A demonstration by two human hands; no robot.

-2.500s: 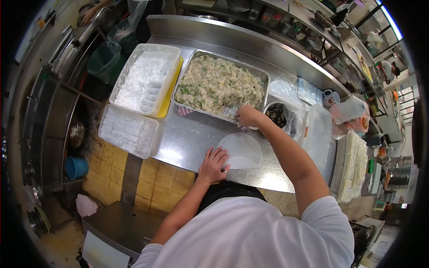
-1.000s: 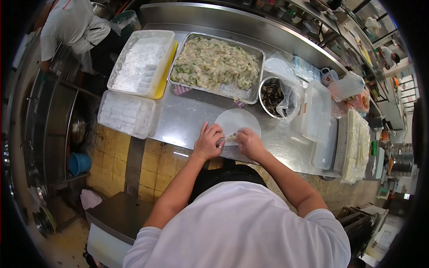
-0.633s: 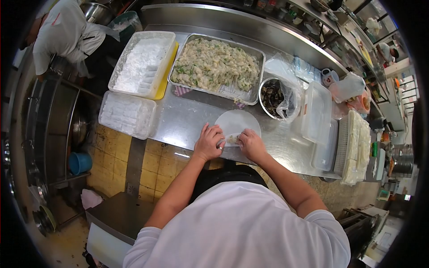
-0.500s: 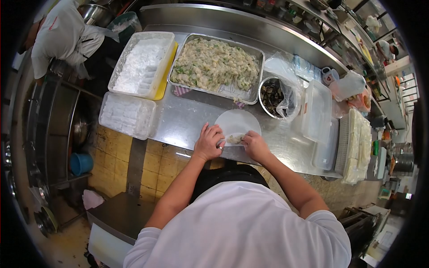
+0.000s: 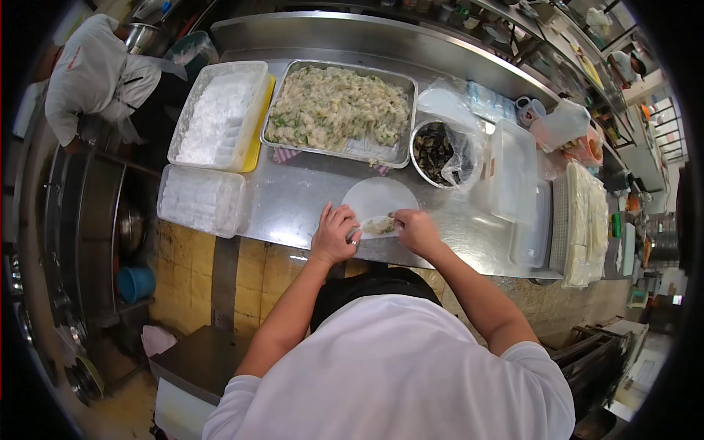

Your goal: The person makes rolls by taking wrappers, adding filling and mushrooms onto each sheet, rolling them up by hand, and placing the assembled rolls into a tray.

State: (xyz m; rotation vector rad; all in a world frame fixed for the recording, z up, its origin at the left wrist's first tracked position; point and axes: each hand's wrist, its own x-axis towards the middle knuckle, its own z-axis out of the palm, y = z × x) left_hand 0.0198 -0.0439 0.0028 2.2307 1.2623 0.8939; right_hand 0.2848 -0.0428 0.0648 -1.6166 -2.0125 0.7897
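Filling [image 5: 378, 226] sits on the near part of the round wrapper [image 5: 380, 195], on the table [image 5: 282, 205]; left hand [image 5: 336, 235] loosely spread at its edge, right hand [image 5: 416, 231] curled, pinch unclear: gentle, even shaping should avoid tears.

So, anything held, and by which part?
Can't tell for either: the left hand is at the left edge of the round, translucent white sheet; the right hand is by the right end of the pale, green-flecked mixture.
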